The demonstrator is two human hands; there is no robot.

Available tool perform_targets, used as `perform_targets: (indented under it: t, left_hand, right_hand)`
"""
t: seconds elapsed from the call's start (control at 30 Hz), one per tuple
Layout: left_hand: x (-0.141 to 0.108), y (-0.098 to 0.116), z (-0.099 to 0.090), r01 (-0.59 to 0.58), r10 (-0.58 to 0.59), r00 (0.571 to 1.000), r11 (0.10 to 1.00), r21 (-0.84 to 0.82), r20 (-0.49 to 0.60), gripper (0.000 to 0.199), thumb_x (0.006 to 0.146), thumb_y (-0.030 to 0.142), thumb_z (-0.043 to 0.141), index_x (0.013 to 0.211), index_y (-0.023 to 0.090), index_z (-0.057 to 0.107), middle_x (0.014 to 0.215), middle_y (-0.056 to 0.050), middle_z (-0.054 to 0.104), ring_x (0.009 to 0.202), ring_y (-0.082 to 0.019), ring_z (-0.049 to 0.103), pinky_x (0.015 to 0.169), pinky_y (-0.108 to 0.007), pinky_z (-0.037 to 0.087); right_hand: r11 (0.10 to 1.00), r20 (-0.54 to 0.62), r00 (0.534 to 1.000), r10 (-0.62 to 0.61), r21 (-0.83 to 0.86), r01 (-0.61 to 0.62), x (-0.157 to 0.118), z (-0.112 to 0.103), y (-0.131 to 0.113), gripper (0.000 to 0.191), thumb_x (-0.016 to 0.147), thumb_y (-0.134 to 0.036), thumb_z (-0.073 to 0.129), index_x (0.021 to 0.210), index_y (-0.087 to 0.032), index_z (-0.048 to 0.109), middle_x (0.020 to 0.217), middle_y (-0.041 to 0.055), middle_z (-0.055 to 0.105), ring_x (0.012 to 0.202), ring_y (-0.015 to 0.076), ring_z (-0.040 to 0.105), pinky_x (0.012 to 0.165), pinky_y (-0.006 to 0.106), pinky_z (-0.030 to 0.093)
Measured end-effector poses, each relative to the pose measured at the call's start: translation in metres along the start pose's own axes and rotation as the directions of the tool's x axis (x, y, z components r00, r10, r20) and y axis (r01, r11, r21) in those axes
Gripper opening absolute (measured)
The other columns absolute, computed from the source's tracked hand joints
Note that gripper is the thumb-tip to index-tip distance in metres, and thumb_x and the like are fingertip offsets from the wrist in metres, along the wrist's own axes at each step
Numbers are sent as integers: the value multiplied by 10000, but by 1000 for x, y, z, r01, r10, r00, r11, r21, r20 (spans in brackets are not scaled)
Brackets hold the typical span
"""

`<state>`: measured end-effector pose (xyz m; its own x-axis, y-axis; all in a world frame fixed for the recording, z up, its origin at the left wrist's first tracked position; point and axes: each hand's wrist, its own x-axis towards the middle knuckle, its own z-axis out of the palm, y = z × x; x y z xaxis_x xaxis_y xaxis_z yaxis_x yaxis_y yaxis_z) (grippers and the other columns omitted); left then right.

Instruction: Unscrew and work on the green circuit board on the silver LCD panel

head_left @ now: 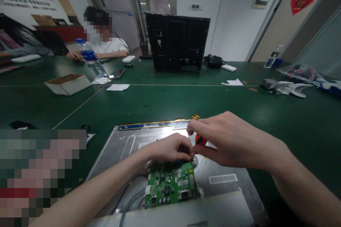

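Observation:
A green circuit board (170, 184) lies on a silver metal panel (106, 156) close in front of me. My right hand (221, 138) is closed round a red and black screwdriver handle (200, 139), over the board's upper right corner. The tool's lower end reaches down beside my left fingertips. My left hand (173, 147) has its thumb and fingers pinched together at the board's top edge; whatever they hold there is too small to make out. A blue strip board (149, 125) runs along the panel's far edge.
A black monitor casing (178, 44) stands upright at the back. An open box (68, 84) and a water bottle (92, 58) are at the left, near a seated person. Scattered parts (285, 87) lie at the right. Cables run left of the board.

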<state>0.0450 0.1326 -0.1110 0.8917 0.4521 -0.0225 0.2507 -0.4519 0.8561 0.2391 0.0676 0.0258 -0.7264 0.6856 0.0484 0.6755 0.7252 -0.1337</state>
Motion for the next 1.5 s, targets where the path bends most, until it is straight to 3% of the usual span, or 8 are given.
perform_targets:
  t: [0.33, 0.47, 0.6, 0.87, 1.03, 1.2, 1.4, 1.5]
  left_hand:
    - [-1, -6, 2, -7, 7, 1000, 999, 44, -8, 101, 824, 243, 689, 898, 174, 686, 831, -24, 703, 781, -203, 635, 711, -262, 484]
    - [-1, -2, 1, -10, 10, 1000, 1000, 4, -3, 49, 801, 216, 682, 807, 168, 676, 712, 2, 645, 685, -178, 604, 628, -240, 452]
    - [0, 1, 0, -6, 6, 1000, 1000, -23, 4, 74, 791, 219, 688, 741, 169, 667, 651, 25, 602, 624, -154, 561, 581, -229, 416]
    - [2, -1, -2, -20, 20, 999, 1000, -3, 26, 37, 798, 200, 694, 784, 166, 697, 744, -8, 682, 697, -177, 610, 623, -238, 446]
    - [1, 3, 0, -44, 43, 999, 997, -59, -7, 39, 771, 142, 672, 740, 164, 670, 673, 12, 629, 643, -157, 581, 608, -231, 432]
    - [2, 1, -2, -52, 53, 998, 998, -34, 22, 70, 783, 164, 671, 717, 167, 650, 608, 35, 564, 576, -138, 531, 535, -218, 380]
    - [0, -4, 0, -24, 24, 1000, 1000, 13, 13, 44, 817, 195, 678, 853, 170, 683, 802, -10, 694, 738, -188, 629, 686, -248, 473]
    - [-1, -6, 1, 4, -5, 1000, 1000, 25, 14, 53, 831, 212, 679, 859, 168, 683, 798, -10, 691, 732, -187, 632, 685, -249, 478]
  right_hand:
    - [993, 41, 997, -71, 101, 67, -4, -3, -1, 118, 843, -157, 508, 955, -193, 506, 927, 34, 629, 702, 152, 531, 585, 269, 341]
    - [998, 13, 999, -32, 55, 32, -2, 0, -1, 49, 898, -198, 504, 946, -196, 495, 881, 14, 648, 650, 147, 536, 543, 271, 303]
    - [999, -30, 1000, 10, -39, -11, 0, 2, 1, 104, 916, -271, 542, 984, -196, 519, 793, 1, 671, 598, 153, 543, 516, 278, 255]
    - [997, 15, 998, -58, 58, 57, -3, -3, 0, 107, 833, -184, 514, 940, -190, 508, 905, 30, 624, 653, 141, 506, 560, 273, 327]
    - [999, -7, 1000, -26, 18, 26, -2, -1, 0, 35, 901, -200, 490, 933, -193, 502, 867, 15, 640, 635, 142, 519, 540, 274, 290]
    - [1000, 5, 1000, 18, -11, -18, 0, 0, 1, 94, 935, -259, 516, 1002, -194, 527, 831, 7, 668, 622, 150, 539, 532, 278, 273]
    - [988, 39, 994, -99, 120, 94, -3, -5, -1, 147, 834, -170, 537, 975, -200, 506, 928, 15, 617, 697, 143, 521, 583, 272, 349]
    - [989, 49, 995, -87, 122, 81, -3, -4, -1, 131, 839, -143, 501, 956, -202, 496, 900, 5, 608, 683, 140, 515, 580, 271, 348]
